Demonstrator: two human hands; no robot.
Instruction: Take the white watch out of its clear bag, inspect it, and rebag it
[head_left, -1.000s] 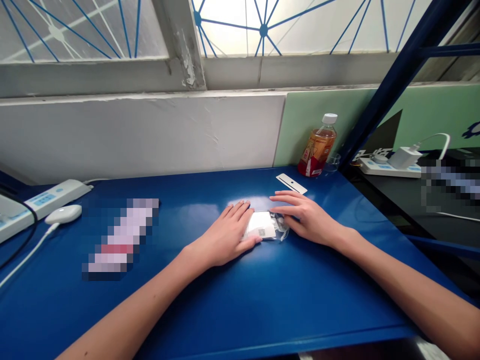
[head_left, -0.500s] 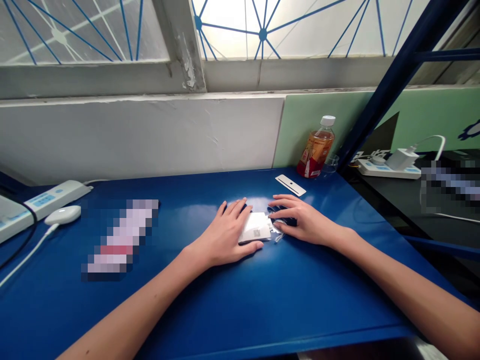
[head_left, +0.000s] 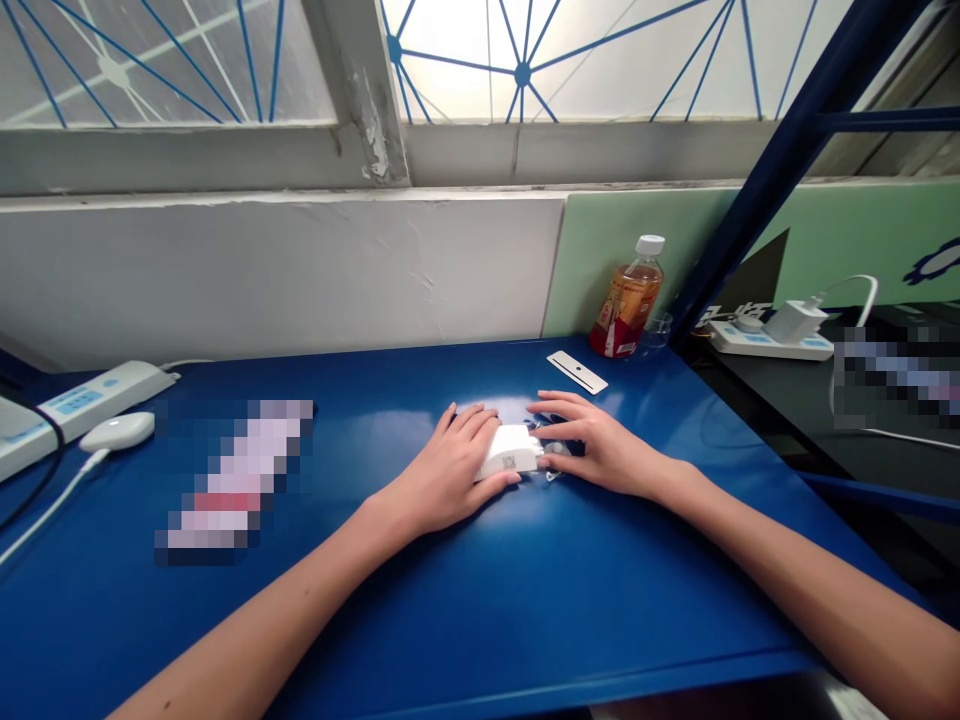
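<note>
A small white box [head_left: 508,450] with a printed square label lies on the blue desk between my hands. My left hand [head_left: 454,465] is closed around its left part, fingers over the far side and thumb along the near edge. At the box's right end, the thumb and fingertips of my right hand [head_left: 589,440] close on the small end flap. Crumpled clear plastic [head_left: 553,474] shows beneath my right fingers, partly hidden by them. Past my right hand lies a flat white card [head_left: 577,372] with a dark slot and dot.
A drink bottle [head_left: 630,300] with a white cap stands at the back right, near a blue metal post [head_left: 757,210]. At left lie a blurred-out object [head_left: 236,475], a white power strip [head_left: 97,400] and a white rounded device [head_left: 118,432] on a cable.
My right fingertips have shifted left onto the box's end. The box has tipped slightly, showing more of its labelled side. My left hand stays on it.
</note>
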